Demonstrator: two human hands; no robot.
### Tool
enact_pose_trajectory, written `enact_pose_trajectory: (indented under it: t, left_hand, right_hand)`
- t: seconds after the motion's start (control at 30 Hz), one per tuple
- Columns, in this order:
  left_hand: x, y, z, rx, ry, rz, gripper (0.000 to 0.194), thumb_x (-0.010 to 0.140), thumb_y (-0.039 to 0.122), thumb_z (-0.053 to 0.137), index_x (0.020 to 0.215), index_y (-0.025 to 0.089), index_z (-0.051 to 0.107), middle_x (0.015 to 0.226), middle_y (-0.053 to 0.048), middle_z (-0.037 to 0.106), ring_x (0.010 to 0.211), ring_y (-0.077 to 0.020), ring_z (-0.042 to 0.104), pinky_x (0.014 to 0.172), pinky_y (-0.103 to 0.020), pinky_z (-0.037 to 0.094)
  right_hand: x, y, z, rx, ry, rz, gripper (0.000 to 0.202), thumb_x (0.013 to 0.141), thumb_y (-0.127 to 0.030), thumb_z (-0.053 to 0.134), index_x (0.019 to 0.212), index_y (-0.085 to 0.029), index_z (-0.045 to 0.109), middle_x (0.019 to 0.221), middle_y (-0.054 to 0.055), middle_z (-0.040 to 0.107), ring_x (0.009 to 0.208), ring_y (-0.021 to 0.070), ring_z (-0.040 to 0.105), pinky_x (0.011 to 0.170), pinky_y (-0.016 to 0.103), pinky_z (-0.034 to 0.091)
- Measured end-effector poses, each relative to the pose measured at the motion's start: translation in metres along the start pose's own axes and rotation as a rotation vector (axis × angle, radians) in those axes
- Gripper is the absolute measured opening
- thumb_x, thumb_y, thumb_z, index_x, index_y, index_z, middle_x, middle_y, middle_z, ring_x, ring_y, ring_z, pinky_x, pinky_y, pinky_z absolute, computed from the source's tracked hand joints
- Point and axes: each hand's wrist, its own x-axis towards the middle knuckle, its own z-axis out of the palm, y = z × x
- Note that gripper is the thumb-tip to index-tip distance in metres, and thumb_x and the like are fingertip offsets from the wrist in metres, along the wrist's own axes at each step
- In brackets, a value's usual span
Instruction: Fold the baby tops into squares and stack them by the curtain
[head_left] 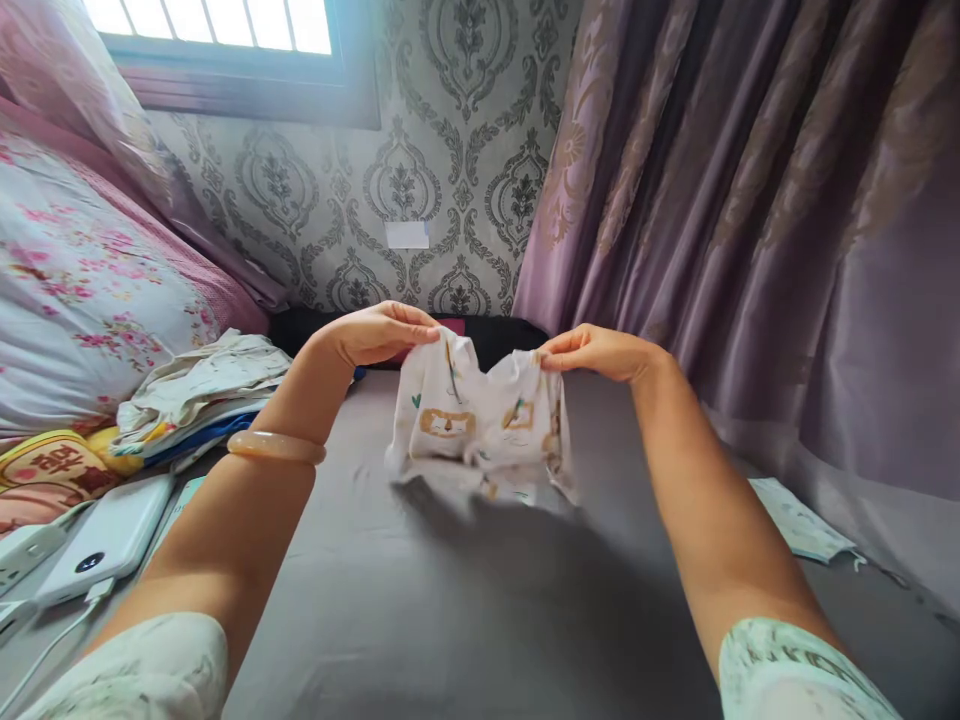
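The left hand [381, 332] and right hand [600, 352] pinch a small white animal-print cloth shirt [487, 430], spread open but not lying flat on the grey fabric bedsheet [420, 610].

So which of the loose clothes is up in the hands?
The small white shirt-like garment printed with tan animal faces: the left hand and right hand pinch its upper edge. The pale and blue clothes lie heaped at the left.

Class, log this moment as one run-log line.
left hand: pinching printed garment; right hand: pinching its other side; garment: over grey sheet
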Motion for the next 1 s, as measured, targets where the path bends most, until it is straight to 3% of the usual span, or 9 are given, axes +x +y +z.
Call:
enact_pose_trajectory:
  t: [0.1, 0.23, 0.37, 0.5, 0.73, 0.83, 1.0]
  left_hand:
    - [-0.002, 0.000, -0.004, 0.056, 0.160, -0.073, 0.030, 0.056, 0.046, 0.081, 0.071, 0.021, 0.077, 0.068, -0.007, 0.072, 0.076, -0.0272, 0.069, 0.069, -0.038, 0.053]
    - [0.000, -0.001, -0.004, 0.016, 0.135, -0.021, 0.029, 0.065, 0.046, 0.078, 0.080, 0.021, 0.078, 0.077, -0.009, 0.073, 0.084, -0.0259, 0.069, 0.076, -0.040, 0.054]
    - [0.006, -0.006, 0.000, -0.059, 0.204, -0.072, 0.034, 0.063, 0.050, 0.078, 0.078, 0.020, 0.074, 0.079, -0.008, 0.073, 0.082, -0.0240, 0.069, 0.076, -0.039, 0.054]
    - [0.014, -0.018, 0.009, -0.134, 0.242, -0.017, 0.039, 0.063, 0.052, 0.074, 0.083, 0.019, 0.071, 0.077, -0.007, 0.072, 0.074, -0.0209, 0.066, 0.068, -0.034, 0.051]
    - [0.030, -0.037, 0.027, -0.099, 0.469, -0.039, 0.032, 0.076, 0.045, 0.061, 0.093, 0.020, 0.068, 0.064, 0.000, 0.056, 0.054, -0.0137, 0.051, 0.054, -0.028, 0.040]
    - [0.034, -0.040, 0.033, -0.003, 0.569, 0.020, 0.027, 0.080, 0.041, 0.056, 0.093, 0.020, 0.068, 0.069, 0.000, 0.056, 0.063, -0.0151, 0.052, 0.061, -0.029, 0.042]
    - [0.026, -0.035, 0.044, 0.383, 0.801, 0.145, 0.022, 0.088, 0.033, 0.050, 0.094, 0.022, 0.068, 0.097, -0.008, 0.059, 0.098, -0.0250, 0.054, 0.088, -0.039, 0.039]
  right_hand:
    - [-0.002, 0.001, -0.001, -0.022, 0.065, 0.054, 0.039, 0.056, -0.056, 0.082, 0.066, -0.019, 0.077, 0.063, 0.002, 0.069, 0.070, 0.0210, 0.064, 0.064, 0.029, 0.048]
    - [-0.001, 0.007, 0.001, 0.068, 0.010, 0.030, 0.044, 0.057, -0.061, 0.077, 0.075, -0.020, 0.078, 0.075, 0.003, 0.074, 0.073, 0.0199, 0.064, 0.067, 0.030, 0.050]
    - [0.009, 0.019, -0.004, 0.033, 0.162, 0.059, 0.036, 0.059, -0.055, 0.079, 0.071, -0.022, 0.076, 0.071, 0.002, 0.072, 0.069, 0.0187, 0.062, 0.065, 0.029, 0.048]
    - [0.020, 0.034, -0.001, -0.042, 0.291, 0.024, 0.039, 0.064, -0.058, 0.075, 0.070, -0.019, 0.073, 0.066, 0.001, 0.068, 0.064, 0.0175, 0.059, 0.060, 0.028, 0.045]
    - [0.027, 0.040, 0.013, -0.379, 0.502, -0.011, 0.034, 0.079, -0.050, 0.064, 0.077, -0.017, 0.072, 0.067, 0.001, 0.066, 0.066, 0.0170, 0.057, 0.063, 0.028, 0.040]
    - [0.029, 0.039, 0.020, -0.473, 0.588, -0.005, 0.030, 0.086, -0.045, 0.059, 0.081, -0.018, 0.071, 0.072, 0.003, 0.068, 0.070, 0.0186, 0.059, 0.067, 0.029, 0.041]
    - [0.025, 0.041, 0.037, -0.649, 0.759, -0.050, 0.033, 0.099, -0.038, 0.038, 0.099, -0.019, 0.065, 0.100, 0.011, 0.067, 0.088, 0.0239, 0.061, 0.073, 0.032, 0.043]
